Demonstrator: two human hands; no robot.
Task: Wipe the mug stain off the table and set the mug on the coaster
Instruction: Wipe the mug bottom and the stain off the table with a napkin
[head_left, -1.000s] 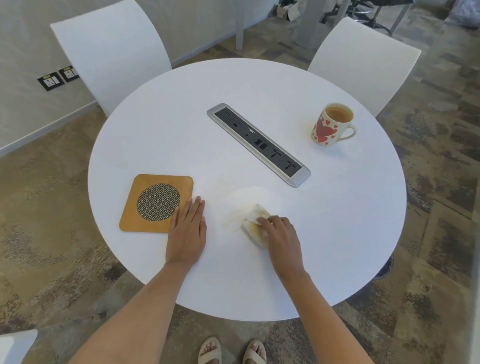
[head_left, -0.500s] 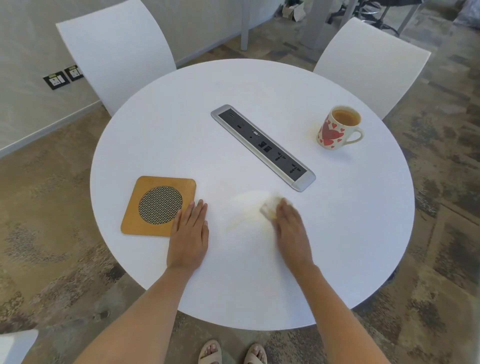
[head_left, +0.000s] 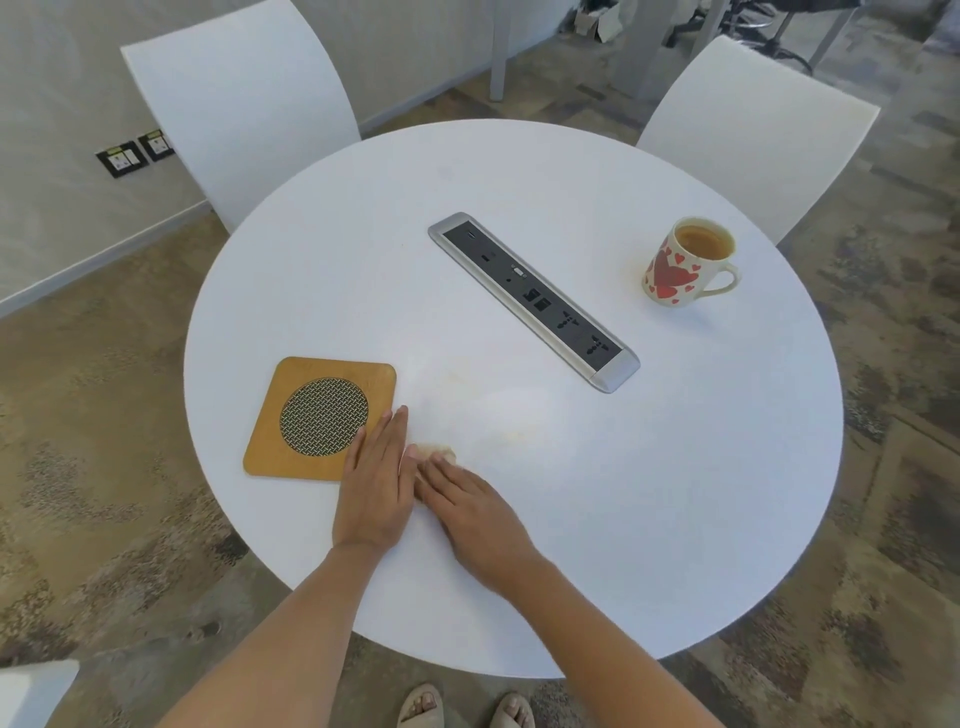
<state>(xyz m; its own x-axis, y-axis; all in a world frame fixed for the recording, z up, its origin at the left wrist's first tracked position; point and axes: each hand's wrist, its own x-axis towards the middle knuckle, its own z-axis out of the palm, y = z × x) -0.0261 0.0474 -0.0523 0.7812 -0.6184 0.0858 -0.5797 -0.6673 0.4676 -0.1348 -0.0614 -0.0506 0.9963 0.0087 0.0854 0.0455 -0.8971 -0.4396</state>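
White round table bears mug, coaster, faint stain.

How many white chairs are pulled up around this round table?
2 clearly: one chair at the table's far left, another chair at its far right. A white corner at the bottom left may be a third, mostly out of frame.

On the table, the coaster lies near the left edge, the mug toward the far right edge, the power strip between them at the centre.
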